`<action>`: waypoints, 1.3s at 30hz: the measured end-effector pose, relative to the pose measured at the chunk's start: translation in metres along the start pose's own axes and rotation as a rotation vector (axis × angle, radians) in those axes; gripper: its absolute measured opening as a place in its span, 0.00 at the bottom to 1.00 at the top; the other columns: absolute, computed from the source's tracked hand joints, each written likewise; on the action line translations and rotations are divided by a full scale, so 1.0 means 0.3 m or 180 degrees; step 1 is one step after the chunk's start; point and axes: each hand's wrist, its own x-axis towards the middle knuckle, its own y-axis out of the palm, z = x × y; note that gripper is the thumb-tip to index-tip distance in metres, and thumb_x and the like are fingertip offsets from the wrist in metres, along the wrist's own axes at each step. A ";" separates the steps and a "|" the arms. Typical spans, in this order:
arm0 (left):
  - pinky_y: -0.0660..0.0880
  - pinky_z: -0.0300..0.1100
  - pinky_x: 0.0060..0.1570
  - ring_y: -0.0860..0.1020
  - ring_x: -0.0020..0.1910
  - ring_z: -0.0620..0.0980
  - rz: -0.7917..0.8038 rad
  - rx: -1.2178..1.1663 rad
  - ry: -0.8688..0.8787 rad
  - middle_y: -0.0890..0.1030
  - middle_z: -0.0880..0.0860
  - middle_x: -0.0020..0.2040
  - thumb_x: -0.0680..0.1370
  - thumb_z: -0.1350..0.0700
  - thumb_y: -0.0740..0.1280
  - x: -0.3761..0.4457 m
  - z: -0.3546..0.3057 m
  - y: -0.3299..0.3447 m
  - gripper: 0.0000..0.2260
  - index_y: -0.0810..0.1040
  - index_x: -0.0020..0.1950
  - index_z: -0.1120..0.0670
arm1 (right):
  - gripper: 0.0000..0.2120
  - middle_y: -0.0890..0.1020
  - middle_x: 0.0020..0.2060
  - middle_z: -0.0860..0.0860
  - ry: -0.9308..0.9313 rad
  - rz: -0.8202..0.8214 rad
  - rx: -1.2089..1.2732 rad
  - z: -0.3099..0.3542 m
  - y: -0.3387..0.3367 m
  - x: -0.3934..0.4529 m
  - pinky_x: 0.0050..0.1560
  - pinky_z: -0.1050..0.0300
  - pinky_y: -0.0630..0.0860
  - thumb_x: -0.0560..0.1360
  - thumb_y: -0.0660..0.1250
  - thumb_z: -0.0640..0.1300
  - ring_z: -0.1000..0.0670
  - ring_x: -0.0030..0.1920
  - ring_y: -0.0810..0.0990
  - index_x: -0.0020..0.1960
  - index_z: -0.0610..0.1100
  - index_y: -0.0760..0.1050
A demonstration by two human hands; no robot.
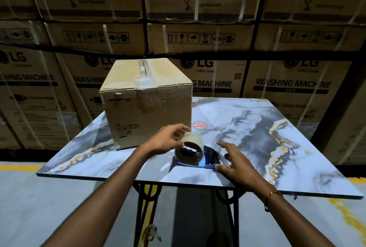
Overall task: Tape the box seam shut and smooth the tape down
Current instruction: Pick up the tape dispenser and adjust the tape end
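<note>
fingers (183, 127) of left hand (166, 140) clamped on round clear tape roll (191, 147); right hand (235, 164) spread above glossy marbled tabletop (277, 147), brown corrugated cardboard box (146, 104) behind.

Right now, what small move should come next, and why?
Probably the right hand should find and peel the free end of the tape roll, which the left hand holds. No strip is pulled out, and the box top seam looks partly untaped.

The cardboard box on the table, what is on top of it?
On top of the cardboard box a seam runs down the middle, with crinkled clear tape over its near end and down the front. Nothing else rests there. The closed flaps hide the contents.
</note>
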 end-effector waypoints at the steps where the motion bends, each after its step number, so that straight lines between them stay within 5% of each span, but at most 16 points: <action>1: 0.72 0.32 0.51 0.77 0.60 0.47 0.0012 0.0237 0.0082 0.80 0.50 0.62 0.74 0.66 0.71 0.008 0.007 -0.010 0.21 0.79 0.65 0.50 | 0.30 0.73 0.65 0.57 -0.0005 0.0112 0.0044 -0.001 -0.001 -0.001 0.58 0.54 0.76 0.72 0.71 0.54 0.52 0.60 0.77 0.71 0.62 0.63; 5: 0.72 0.48 0.62 0.75 0.64 0.52 -0.0632 0.1131 0.0227 0.79 0.49 0.65 0.77 0.62 0.67 0.031 0.048 0.003 0.17 0.80 0.64 0.49 | 0.25 0.79 0.52 0.58 -0.0211 0.0151 0.0252 0.025 0.019 -0.008 0.58 0.52 0.78 0.67 0.72 0.57 0.58 0.52 0.79 0.63 0.62 0.69; 9: 0.71 0.45 0.56 0.74 0.58 0.54 -0.1110 0.1279 0.0366 0.78 0.49 0.63 0.75 0.66 0.63 0.005 0.081 0.071 0.21 0.80 0.64 0.50 | 0.20 0.76 0.49 0.60 -0.0696 0.0079 0.0020 0.074 0.075 -0.025 0.50 0.58 0.76 0.71 0.71 0.54 0.58 0.50 0.76 0.60 0.61 0.70; 12: 0.71 0.45 0.60 0.74 0.60 0.51 -0.1062 0.0951 0.0632 0.78 0.49 0.65 0.75 0.66 0.59 -0.024 0.095 0.096 0.22 0.78 0.65 0.52 | 0.17 0.73 0.55 0.58 -0.0963 -0.0140 -0.0271 0.103 0.104 -0.027 0.47 0.57 0.76 0.72 0.72 0.52 0.56 0.51 0.74 0.59 0.57 0.73; 17: 0.70 0.49 0.65 0.72 0.66 0.49 -0.0945 0.0861 0.0616 0.74 0.48 0.71 0.81 0.52 0.63 -0.041 0.104 0.115 0.18 0.73 0.72 0.49 | 0.09 0.73 0.61 0.53 -0.1105 -0.0448 -0.0584 0.115 0.126 -0.057 0.45 0.51 0.79 0.75 0.71 0.52 0.52 0.57 0.74 0.55 0.53 0.79; 30: 0.70 0.49 0.57 0.71 0.64 0.50 -0.1070 0.2030 0.0480 0.75 0.45 0.66 0.76 0.30 0.57 0.002 0.097 0.127 0.29 0.66 0.75 0.40 | 0.06 0.77 0.52 0.52 -0.1300 -0.0854 -0.0785 0.154 0.137 -0.068 0.32 0.48 0.77 0.74 0.73 0.43 0.48 0.48 0.76 0.45 0.46 0.76; 39: 0.73 0.47 0.49 0.73 0.59 0.51 -0.1062 0.1935 0.0433 0.75 0.47 0.62 0.79 0.36 0.56 0.035 0.107 0.143 0.24 0.66 0.73 0.40 | 0.08 0.75 0.46 0.50 -0.1266 -0.1113 -0.0790 0.152 0.191 -0.089 0.35 0.54 0.71 0.75 0.70 0.35 0.48 0.42 0.72 0.43 0.42 0.71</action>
